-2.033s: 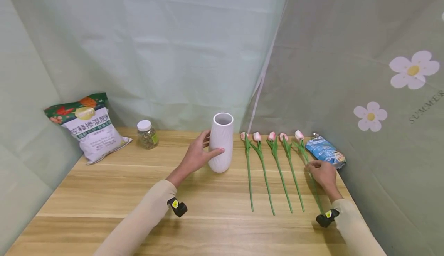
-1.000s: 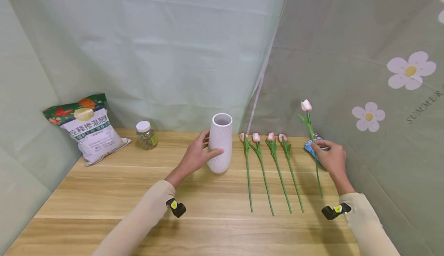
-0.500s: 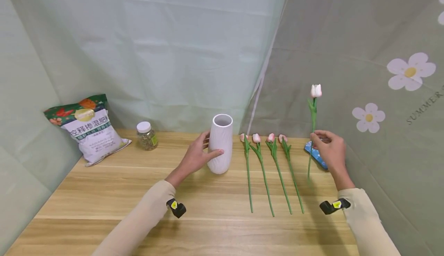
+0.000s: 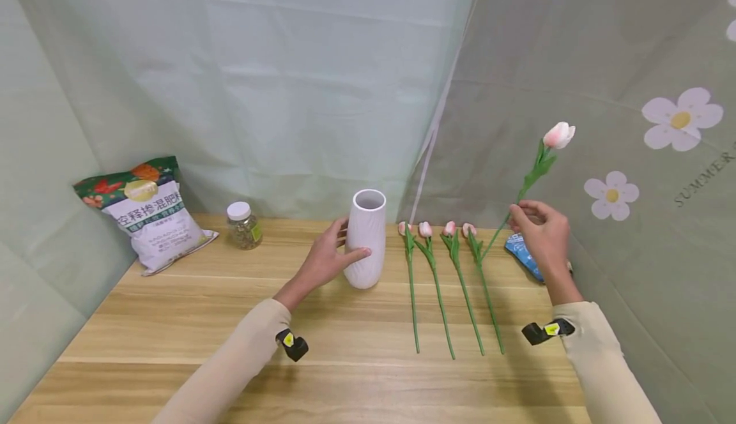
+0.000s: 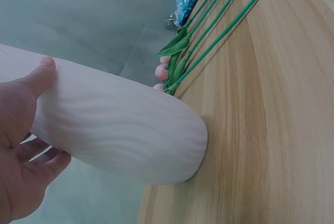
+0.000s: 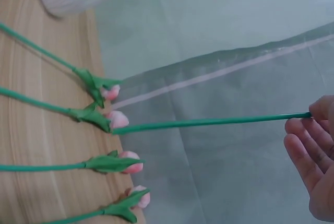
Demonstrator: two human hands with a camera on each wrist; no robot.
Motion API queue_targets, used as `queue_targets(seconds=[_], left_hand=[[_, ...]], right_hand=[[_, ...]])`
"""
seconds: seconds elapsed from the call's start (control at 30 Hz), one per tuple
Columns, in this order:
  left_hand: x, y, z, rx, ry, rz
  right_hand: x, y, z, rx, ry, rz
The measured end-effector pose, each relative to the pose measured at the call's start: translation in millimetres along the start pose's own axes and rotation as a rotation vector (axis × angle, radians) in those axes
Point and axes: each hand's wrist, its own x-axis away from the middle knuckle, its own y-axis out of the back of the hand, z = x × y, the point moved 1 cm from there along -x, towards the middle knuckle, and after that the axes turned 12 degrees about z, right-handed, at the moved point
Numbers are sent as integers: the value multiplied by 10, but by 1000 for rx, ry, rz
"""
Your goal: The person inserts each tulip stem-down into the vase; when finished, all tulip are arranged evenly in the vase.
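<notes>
A white ribbed vase (image 4: 368,245) stands upright on the wooden table, its round mouth facing up. My left hand (image 4: 328,257) holds it from the left, thumb across the front and fingers behind, as the left wrist view also shows on the vase wall (image 5: 125,125). To the right, my right hand (image 4: 545,232) pinches the green stem of a pink-and-white artificial tulip (image 4: 537,170) between thumb and fingers. That tulip is tilted in the air, bloom up and to the right, stem running down-left. Several similar tulips (image 4: 453,248) lie side by side on the table between vase and right hand.
At the back left lean a fertilizer bag (image 4: 155,219) and a clear jar (image 4: 245,229) with a white lid. A blue packet (image 4: 523,255) lies partly hidden behind my right hand. Cloth curtains (image 4: 287,92) hang close behind the table (image 4: 322,373) and at both sides.
My right hand has lifted the rightmost tulip off the table, raised it upright, then tilted it so the bloom points right and the stem's end swings left. The left hand stays on the vase.
</notes>
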Motion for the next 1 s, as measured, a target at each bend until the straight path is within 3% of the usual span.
queue_targets(seconds=[0.23, 0.4, 0.73, 1.0], left_hand=[[-3, 0, 6, 7, 0, -3], [-2, -5, 7, 4, 1, -5], [3, -4, -11, 3, -6, -4], [18, -6, -20, 1, -30, -5]], right_hand=[[-44, -77, 97, -139, 55, -12], [-59, -137, 210, -157, 120, -18], [-108, -214, 409, -207, 154, -46], [-143, -252, 592, -178, 224, -75]])
